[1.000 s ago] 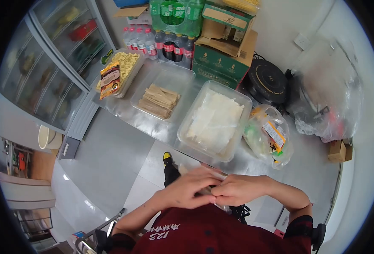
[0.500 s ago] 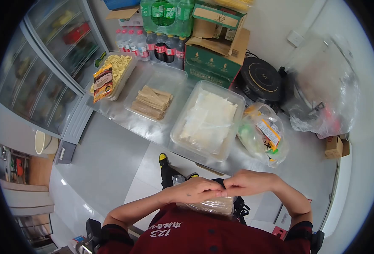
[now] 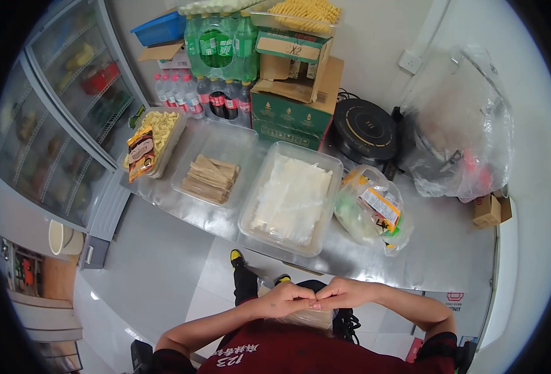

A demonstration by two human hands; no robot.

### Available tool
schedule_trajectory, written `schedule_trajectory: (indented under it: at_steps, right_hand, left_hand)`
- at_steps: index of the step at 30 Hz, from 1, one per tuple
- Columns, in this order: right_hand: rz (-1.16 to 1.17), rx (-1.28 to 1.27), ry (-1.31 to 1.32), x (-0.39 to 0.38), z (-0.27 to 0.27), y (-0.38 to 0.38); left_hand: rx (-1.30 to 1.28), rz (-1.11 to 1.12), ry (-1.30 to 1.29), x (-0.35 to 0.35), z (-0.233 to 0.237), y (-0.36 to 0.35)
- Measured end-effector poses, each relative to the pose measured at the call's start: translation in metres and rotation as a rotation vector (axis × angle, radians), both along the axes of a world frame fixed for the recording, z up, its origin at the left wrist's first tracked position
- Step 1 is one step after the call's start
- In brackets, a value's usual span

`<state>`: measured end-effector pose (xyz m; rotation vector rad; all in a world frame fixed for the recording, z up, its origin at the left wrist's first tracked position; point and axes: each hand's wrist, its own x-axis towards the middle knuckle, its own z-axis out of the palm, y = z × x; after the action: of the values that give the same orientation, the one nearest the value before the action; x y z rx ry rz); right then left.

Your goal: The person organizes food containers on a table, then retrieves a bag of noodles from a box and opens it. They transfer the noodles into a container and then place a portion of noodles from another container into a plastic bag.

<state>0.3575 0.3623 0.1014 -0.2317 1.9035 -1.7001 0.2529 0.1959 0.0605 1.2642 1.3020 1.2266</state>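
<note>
My left hand point(image 3: 285, 300) and my right hand point(image 3: 344, 293) meet close to my body, fingertips pinched together at the top of a clear plastic-wrapped package point(image 3: 310, 319). What fills the package is pale beige, and I cannot make out its kind. Across the metal table point(image 3: 213, 222) in front of me stand open clear tubs. One tub point(image 3: 245, 219) holds white flat sheets point(image 3: 292, 196). In the tub point(image 3: 191, 138) to its left lie brown strips point(image 3: 212, 181). Farther left, yellowish twisted pieces point(image 3: 161, 128) fill another tub, with an orange printed packet point(image 3: 142, 156) leaning on it.
On the table's right are a plastic bag of packets point(image 3: 375, 209), a black round cooktop point(image 3: 366, 129) and a large bag-covered object point(image 3: 453, 137). Green boxes point(image 3: 291, 118) and bottle packs point(image 3: 219, 47) stack at the back. A glass-door fridge point(image 3: 70, 118) stands left.
The view has tilted upward, so the table sits lower in it. Both my hands remain pinched together on the plastic package, slightly shifted.
</note>
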Motion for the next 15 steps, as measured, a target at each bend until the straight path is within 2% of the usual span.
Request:
schedule_trajectory:
  at_steps: [2,4,5,6,8,9,11,12,14,15]
  right_hand:
    - [-0.040,-0.028,0.007,0.004,0.002,-0.003]
    - [-0.040,0.092,0.081,0.009,0.005,-0.005]
    - [0.008,0.178,0.218,0.011,0.004,-0.004]
    - [0.004,0.178,0.220,0.014,0.003,-0.005]
    - [-0.020,0.191,0.455,0.020,0.001,-0.007]
    - [-0.023,0.188,0.458,0.022,0.000,-0.007]
    - [0.091,0.345,0.587,0.024,-0.001,-0.004]
    - [0.092,0.348,0.591,0.025,0.002,-0.003]
    - [0.300,0.589,0.514,0.024,0.020,-0.001]
    - [0.301,0.589,0.513,0.023,0.023,0.001]
  left_hand:
    - [0.025,-0.082,-0.071,-0.002,0.000,0.003]
    - [0.022,-0.130,-0.083,-0.003,-0.003,0.006]
    - [0.022,-0.174,-0.097,-0.003,-0.005,0.008]
    - [0.021,-0.178,-0.096,-0.003,-0.007,0.011]
    - [-0.055,-0.311,-0.070,-0.003,-0.009,0.015]
    - [-0.060,-0.313,-0.067,-0.002,-0.012,0.018]
    - [-0.050,-0.362,-0.134,0.002,-0.016,0.025]
    - [-0.048,-0.361,-0.130,0.003,-0.017,0.027]
    - [-0.085,-0.407,-0.160,0.004,-0.014,0.032]
    - [-0.085,-0.406,-0.161,0.007,-0.016,0.035]
